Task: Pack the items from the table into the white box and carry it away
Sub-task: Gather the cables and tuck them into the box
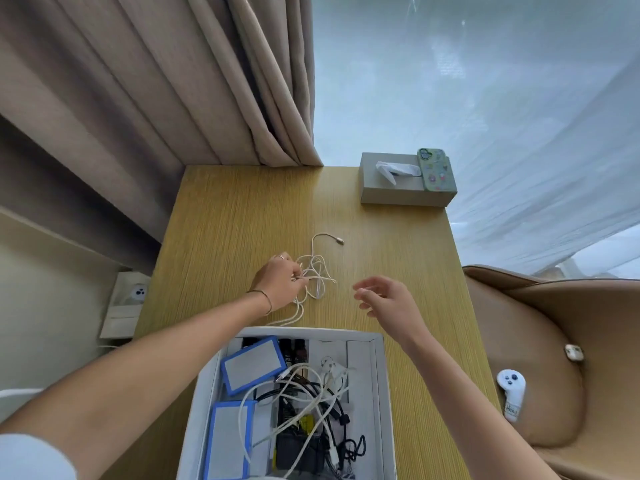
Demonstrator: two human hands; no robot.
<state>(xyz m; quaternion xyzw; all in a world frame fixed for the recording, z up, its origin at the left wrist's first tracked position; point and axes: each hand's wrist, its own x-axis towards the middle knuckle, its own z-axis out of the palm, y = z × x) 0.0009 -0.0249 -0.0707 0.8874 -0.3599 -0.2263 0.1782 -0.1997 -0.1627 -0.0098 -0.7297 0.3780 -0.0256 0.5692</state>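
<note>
Left hand (280, 284) pinched the loose white cable (317, 271) to gather it for the near white box (379, 375); right hand (384, 299) hovered, fingers released.

Soft, bright daylight comes through the sheer curtain (485, 98) beyond the fingers, leaving only faint shadows on the worktop (242, 220); wide-angle distortion bends the edges, and detail is slightly soft

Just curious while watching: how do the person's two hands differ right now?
The left hand pinches the white cable on the table; the right hand hovers open and empty. The left wrist wears a thin bracelet; the right wrist is bare. Both reach out beyond the white box.
</note>
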